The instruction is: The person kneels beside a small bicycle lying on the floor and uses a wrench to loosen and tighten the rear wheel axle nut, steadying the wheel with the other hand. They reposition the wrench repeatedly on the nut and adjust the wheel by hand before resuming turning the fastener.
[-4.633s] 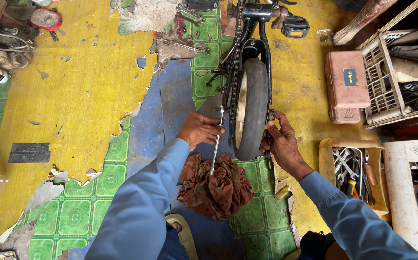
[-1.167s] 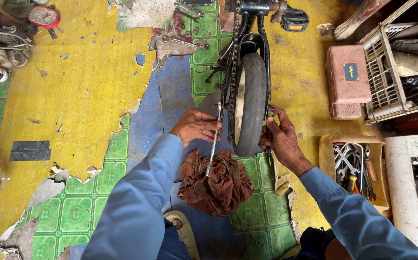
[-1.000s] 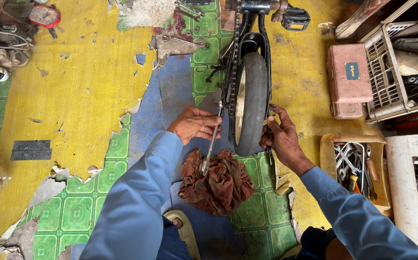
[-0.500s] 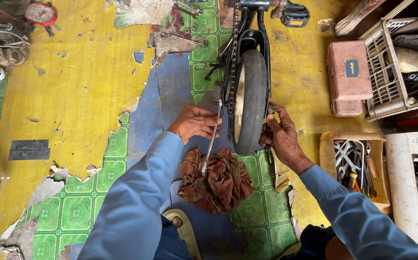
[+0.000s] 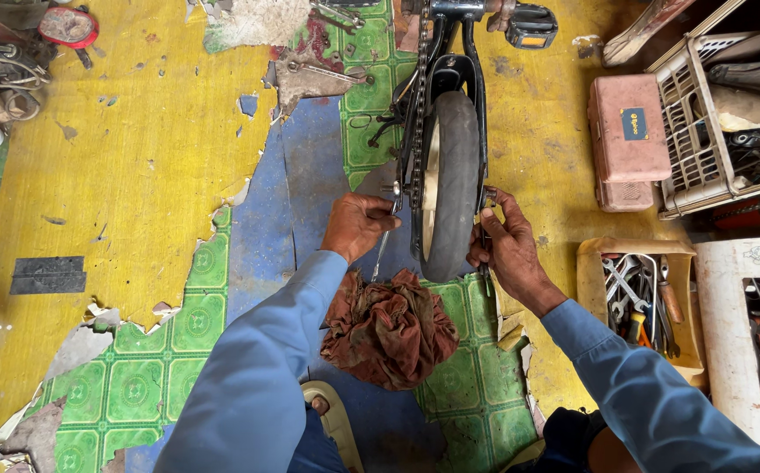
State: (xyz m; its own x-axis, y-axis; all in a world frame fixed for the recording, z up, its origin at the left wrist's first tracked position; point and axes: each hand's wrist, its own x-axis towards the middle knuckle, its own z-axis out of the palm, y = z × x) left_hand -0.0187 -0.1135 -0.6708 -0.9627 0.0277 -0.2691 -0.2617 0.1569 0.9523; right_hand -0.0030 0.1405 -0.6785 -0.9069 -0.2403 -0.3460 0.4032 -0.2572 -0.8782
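Black rubber and bare chain: a small bicycle wheel (image 5: 452,180) stands on edge on the workshop floor (image 5: 135,158), its long axis running from the person toward the far edge of the floor, tyre tread facing up at the camera. The chain (image 5: 418,88) runs along its left side, up to the frame (image 5: 459,17) and a pedal (image 5: 531,24) at the far edge. The left hand (image 5: 358,223) is closed around a slim metal wrench (image 5: 384,236), which slants from the wheel's left axle end down toward the person. The right hand (image 5: 510,250) is curled shut against the wheel's right axle end, gripping a second tool (image 5: 483,263) whose shaft shows just below the fingers. A crumpled reddish-brown rag (image 5: 389,328) lies on green tiles just in front of the tyre, between the two blue sleeves. Near the floor's right edge sit an open box of hand tools (image 5: 638,293), a pink case (image 5: 627,140) and a white wire crate (image 5: 695,114).
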